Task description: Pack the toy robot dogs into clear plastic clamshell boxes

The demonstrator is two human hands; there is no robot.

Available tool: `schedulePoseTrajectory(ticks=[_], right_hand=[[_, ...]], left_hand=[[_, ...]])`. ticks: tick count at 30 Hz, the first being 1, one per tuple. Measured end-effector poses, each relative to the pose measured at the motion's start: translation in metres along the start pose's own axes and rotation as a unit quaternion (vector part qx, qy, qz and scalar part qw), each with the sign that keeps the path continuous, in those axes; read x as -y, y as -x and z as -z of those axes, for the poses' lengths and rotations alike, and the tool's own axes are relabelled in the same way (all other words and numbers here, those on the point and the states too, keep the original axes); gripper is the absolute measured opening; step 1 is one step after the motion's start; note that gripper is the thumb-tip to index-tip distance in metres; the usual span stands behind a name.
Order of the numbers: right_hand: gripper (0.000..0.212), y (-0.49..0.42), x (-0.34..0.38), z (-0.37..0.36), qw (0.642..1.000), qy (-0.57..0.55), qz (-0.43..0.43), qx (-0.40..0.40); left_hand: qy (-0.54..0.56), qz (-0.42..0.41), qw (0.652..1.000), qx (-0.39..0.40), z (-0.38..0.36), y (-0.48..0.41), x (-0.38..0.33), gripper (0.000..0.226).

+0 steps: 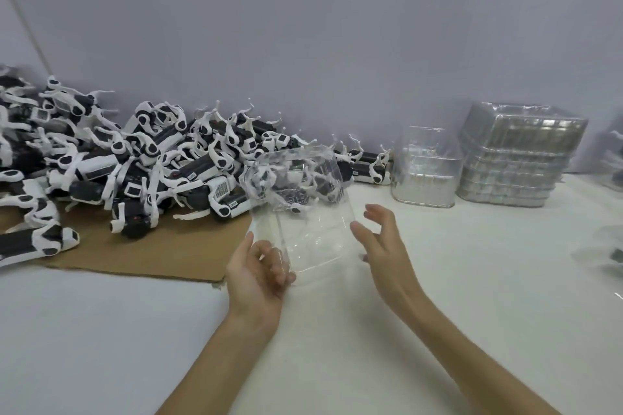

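Observation:
A clear plastic clamshell box (308,222) is held up, opened, above the white table, its far half in front of the pile. My left hand (259,273) grips its near left corner, fingers curled round the edge. My right hand (381,242) hovers at the box's right side with fingers spread and relaxed; whether it touches the plastic is unclear. A big heap of black-and-white toy robot dogs (135,158) lies at the left, partly on brown cardboard (161,253).
A short stack of empty clamshells (425,175) and a taller stack (519,158) stand at the back right against the grey wall. More clear plastic (606,253) shows at the right edge. The white table (101,330) stretches in front of me.

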State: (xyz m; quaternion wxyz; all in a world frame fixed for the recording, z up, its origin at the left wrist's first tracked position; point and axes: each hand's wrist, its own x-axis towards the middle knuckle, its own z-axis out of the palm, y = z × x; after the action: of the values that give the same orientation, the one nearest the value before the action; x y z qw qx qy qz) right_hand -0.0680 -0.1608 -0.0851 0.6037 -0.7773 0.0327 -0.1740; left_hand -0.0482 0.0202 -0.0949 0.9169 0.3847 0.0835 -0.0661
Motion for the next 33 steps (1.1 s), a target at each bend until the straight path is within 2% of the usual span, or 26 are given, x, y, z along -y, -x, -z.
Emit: schedulePoseTrajectory(ticks=[2,4,6,9,13,15,17,19,21,23,25,29,31,33], right_hand=[[0.062,0.009,-0.001,-0.007,0.999,-0.012,-0.015,0.047],[0.056,0.008,-0.001,-0.009,0.997,-0.008,0.006,0.070],[0.048,0.002,-0.001,-0.004,0.997,-0.014,0.033,0.068],[0.045,-0.012,0.001,0.012,0.997,-0.044,0.051,0.043],[0.058,-0.031,-0.001,0.039,0.993,-0.106,-0.006,0.056],[0.053,-0.042,-0.005,0.054,0.988,-0.115,-0.048,0.088],[0.038,-0.051,-0.011,0.065,0.981,-0.115,-0.079,0.131],[0.019,-0.054,-0.020,0.071,0.977,-0.087,-0.106,0.161],[0.020,-0.054,-0.027,0.070,0.974,-0.033,-0.115,0.190],[0.025,-0.053,-0.027,0.069,0.971,-0.002,-0.115,0.210],[0.026,-0.053,-0.021,0.071,0.972,0.019,-0.110,0.209],[0.016,-0.069,0.000,0.070,0.981,0.079,-0.078,0.158],[0.014,-0.088,0.015,0.059,0.969,0.150,-0.054,0.188],[0.011,-0.111,0.027,0.041,0.933,0.256,-0.020,0.254]], left_hand=[[0.001,-0.003,1.000,0.000,0.001,0.000,0.002,0.041],[-0.020,0.008,1.000,0.004,0.001,-0.002,0.004,0.040],[-0.052,0.002,0.999,0.012,0.000,-0.004,0.007,0.030],[-0.086,-0.064,0.994,0.002,-0.003,-0.012,0.007,0.012],[-0.080,-0.093,0.992,-0.023,0.003,-0.016,0.004,0.035],[-0.083,-0.100,0.991,-0.030,0.004,-0.018,0.005,0.042],[-0.115,-0.106,0.987,-0.025,0.003,-0.019,0.006,0.044],[-0.174,-0.112,0.978,0.012,0.005,-0.019,0.008,0.050],[-0.240,-0.117,0.961,0.073,0.006,-0.018,0.010,0.060],[-0.290,-0.114,0.944,0.112,0.007,-0.019,0.013,0.058],[-0.309,-0.124,0.936,0.118,0.009,-0.020,0.014,0.053],[-0.305,-0.137,0.937,0.105,0.009,-0.022,0.012,0.052],[-0.309,-0.138,0.936,0.100,0.008,-0.021,0.013,0.051],[-0.319,-0.141,0.932,0.100,0.006,-0.019,0.014,0.049]])
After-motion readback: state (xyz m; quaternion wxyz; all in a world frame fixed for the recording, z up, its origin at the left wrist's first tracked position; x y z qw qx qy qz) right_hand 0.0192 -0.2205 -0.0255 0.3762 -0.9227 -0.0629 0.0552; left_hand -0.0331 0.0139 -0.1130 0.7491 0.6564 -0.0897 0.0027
